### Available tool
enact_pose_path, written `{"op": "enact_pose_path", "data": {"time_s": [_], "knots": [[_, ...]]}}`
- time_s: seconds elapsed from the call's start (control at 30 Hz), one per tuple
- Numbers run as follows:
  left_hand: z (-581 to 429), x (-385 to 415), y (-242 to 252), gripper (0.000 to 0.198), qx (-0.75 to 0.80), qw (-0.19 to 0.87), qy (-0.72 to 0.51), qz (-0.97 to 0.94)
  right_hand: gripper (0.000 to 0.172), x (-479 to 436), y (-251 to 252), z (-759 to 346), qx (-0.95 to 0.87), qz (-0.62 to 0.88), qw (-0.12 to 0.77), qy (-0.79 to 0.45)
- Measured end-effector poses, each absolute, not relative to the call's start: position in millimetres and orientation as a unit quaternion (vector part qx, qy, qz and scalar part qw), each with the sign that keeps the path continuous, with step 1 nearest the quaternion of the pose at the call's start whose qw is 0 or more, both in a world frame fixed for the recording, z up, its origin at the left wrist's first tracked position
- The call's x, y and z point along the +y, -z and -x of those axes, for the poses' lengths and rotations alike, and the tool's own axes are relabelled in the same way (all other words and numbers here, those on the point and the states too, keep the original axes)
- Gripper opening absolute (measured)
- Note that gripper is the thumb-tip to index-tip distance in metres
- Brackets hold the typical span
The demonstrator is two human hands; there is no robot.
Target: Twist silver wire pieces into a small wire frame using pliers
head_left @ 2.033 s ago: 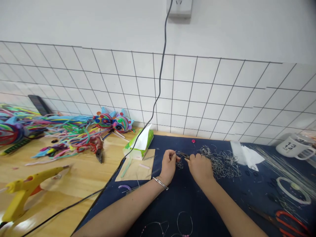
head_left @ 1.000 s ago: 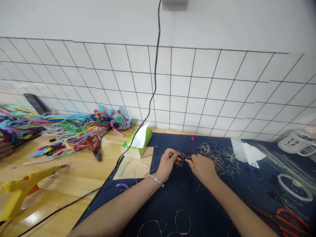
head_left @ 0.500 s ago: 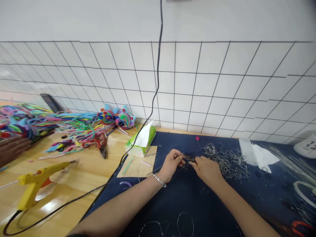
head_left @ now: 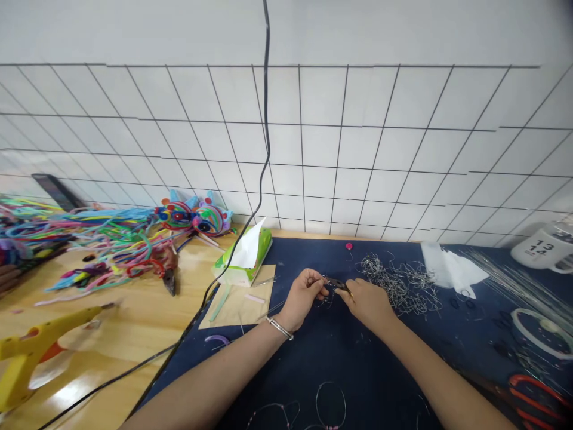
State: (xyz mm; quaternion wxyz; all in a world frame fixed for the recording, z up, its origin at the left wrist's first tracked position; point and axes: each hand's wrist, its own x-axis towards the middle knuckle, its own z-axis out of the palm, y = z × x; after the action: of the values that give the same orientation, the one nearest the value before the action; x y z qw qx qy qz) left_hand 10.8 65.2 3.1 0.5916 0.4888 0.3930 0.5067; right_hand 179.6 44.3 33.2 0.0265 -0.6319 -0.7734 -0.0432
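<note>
My right hand (head_left: 367, 300) is closed round a pair of dark-jawed pliers (head_left: 336, 283), whose nose points left toward my other hand. Thumb and fingers of my left hand (head_left: 306, 294) pinch a thin piece of wire (head_left: 326, 298) at the plier jaws; fine loops of it hang just below. Both hands meet above the dark blue mat (head_left: 380, 370). To the right of them lies a tangled heap of silvery wire (head_left: 403, 283). Wire rings with small pink beads (head_left: 332, 427) rest nearer to me.
A green tissue pack (head_left: 244, 257) stands on brown paper (head_left: 237, 304) at left. Beyond are a yellow glue gun (head_left: 36, 346), colourful pipe cleaners (head_left: 116, 233) and red-handled pliers (head_left: 168, 278). A white mug (head_left: 544, 246), wire lengths (head_left: 510, 283) and a red-handled tool (head_left: 537, 394) are at right.
The view has turned slightly right, so things sit further left and more of the mug shows. My hands keep the same hold, with pliers and wire together.
</note>
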Motion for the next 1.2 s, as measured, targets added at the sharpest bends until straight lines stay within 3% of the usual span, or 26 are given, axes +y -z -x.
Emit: {"op": "enact_pose_path", "data": {"time_s": [0.53,0.97,1.2], "knots": [[-10,66,-3,0.018,0.411,0.572,-0.52,-0.483,0.049,47,-33,-183,-0.774,0.633,0.007,-0.004],[-6,70,-3,0.017,0.429,0.542,-0.551,-0.467,0.045,51,-46,-201,-0.802,0.597,0.024,0.026],[-8,68,-4,0.018,0.428,0.533,-0.536,-0.495,0.038,48,-45,-198,-0.793,0.586,0.078,0.145]]}}
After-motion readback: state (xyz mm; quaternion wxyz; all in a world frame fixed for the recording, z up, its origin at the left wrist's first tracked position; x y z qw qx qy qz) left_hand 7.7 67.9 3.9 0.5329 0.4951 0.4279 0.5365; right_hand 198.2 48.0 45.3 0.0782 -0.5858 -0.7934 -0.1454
